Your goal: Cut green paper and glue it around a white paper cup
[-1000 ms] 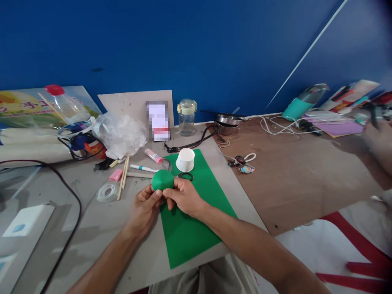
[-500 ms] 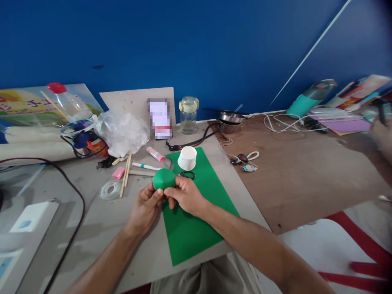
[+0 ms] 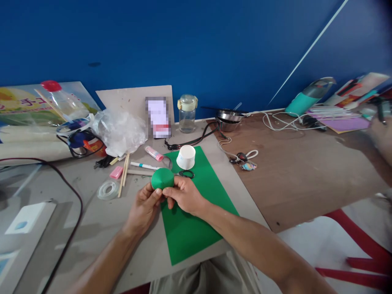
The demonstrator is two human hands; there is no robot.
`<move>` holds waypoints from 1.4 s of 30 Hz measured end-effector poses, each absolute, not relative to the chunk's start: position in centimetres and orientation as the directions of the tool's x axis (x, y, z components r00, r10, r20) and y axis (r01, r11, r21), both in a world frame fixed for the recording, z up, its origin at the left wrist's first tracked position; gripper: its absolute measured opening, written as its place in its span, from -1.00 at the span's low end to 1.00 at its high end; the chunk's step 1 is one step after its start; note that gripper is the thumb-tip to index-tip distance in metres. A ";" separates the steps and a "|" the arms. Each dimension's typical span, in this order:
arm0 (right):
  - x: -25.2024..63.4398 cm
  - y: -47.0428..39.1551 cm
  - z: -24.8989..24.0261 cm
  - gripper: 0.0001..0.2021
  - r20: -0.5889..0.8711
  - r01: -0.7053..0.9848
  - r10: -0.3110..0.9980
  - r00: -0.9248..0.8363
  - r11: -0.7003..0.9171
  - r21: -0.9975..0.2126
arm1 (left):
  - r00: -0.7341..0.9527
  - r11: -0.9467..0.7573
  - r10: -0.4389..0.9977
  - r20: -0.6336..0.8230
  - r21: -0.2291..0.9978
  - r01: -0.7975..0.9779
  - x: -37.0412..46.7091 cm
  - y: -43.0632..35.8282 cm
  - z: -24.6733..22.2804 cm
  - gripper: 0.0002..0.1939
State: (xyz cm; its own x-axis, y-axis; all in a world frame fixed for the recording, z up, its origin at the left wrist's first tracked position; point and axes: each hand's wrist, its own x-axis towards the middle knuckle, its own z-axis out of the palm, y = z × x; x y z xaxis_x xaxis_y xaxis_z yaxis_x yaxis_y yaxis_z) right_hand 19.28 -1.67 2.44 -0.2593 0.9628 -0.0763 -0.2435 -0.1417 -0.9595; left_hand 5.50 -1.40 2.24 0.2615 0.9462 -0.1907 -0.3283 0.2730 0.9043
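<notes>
A small green paper cone (image 3: pixel 162 178) is held between both hands, its shallow point facing up. My left hand (image 3: pixel 146 204) pinches its lower left edge, the thumb on top. On the lower right edge my right hand (image 3: pixel 184 194) pinches it the same way, and the two thumbs nearly meet. Beneath the right hand lies a green sheet (image 3: pixel 196 228). A white paper cup (image 3: pixel 186 157) stands upside down on the sheet's far end, with black scissor handles (image 3: pixel 186 174) just in front of it. The rest of the scissors is hard to make out.
Left of the hands lie a marker (image 3: pixel 144 165), wooden sticks (image 3: pixel 123 175), a tape roll (image 3: pixel 108 190) and a pink eraser (image 3: pixel 116 172). Behind stand a phone (image 3: pixel 158 116) and a glass jar (image 3: pixel 187 114). Keys (image 3: pixel 242 157) lie to the right; another person's hand shows at the far right.
The view has shifted slightly, moving everything a little left in the picture. Both hands keep their pinch on the green cone.
</notes>
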 end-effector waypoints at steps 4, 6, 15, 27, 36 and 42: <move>19.3 -1.7 2.5 -0.91 -0.071 -0.241 0.963 -0.261 -0.135 -0.961 | 0.265 0.278 0.945 -0.194 0.901 -0.333 5.5 -1.4 2.3 -0.75; 19.3 -1.7 2.5 -0.91 -0.076 -0.241 0.963 -0.259 -0.140 -0.960 | 0.273 0.283 0.942 -0.196 0.900 -0.330 5.5 -1.5 2.3 -0.75; 19.3 -1.6 2.4 -0.90 -0.094 -0.235 0.962 -0.257 -0.156 -0.959 | 0.280 0.279 0.942 -0.183 0.891 -0.359 5.5 -1.4 2.2 -0.76; 19.4 -1.3 2.2 -0.88 -0.088 -0.246 0.971 -0.222 -0.143 -0.959 | 0.251 0.302 0.944 -0.216 0.871 -0.386 6.0 -1.2 2.7 -0.77; 19.3 -1.1 2.5 -0.82 -0.123 -0.286 0.972 -0.202 -0.179 -0.941 | 0.238 0.286 0.951 -0.200 0.862 -0.418 6.0 -1.1 2.2 -0.84; 19.4 -1.1 2.8 -0.82 -0.148 -0.279 0.968 -0.201 -0.201 -0.939 | 0.232 0.296 0.949 -0.213 0.855 -0.426 5.9 -1.1 2.1 -0.82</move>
State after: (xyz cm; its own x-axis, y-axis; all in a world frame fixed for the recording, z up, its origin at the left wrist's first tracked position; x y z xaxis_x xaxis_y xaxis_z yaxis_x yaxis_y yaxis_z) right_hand 19.38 -1.11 2.75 -0.2009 0.9684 -0.1479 -0.2791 -0.2013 -0.9389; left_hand 5.89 -1.06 2.07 0.2315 0.9491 -0.2133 -0.4255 0.2960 0.8552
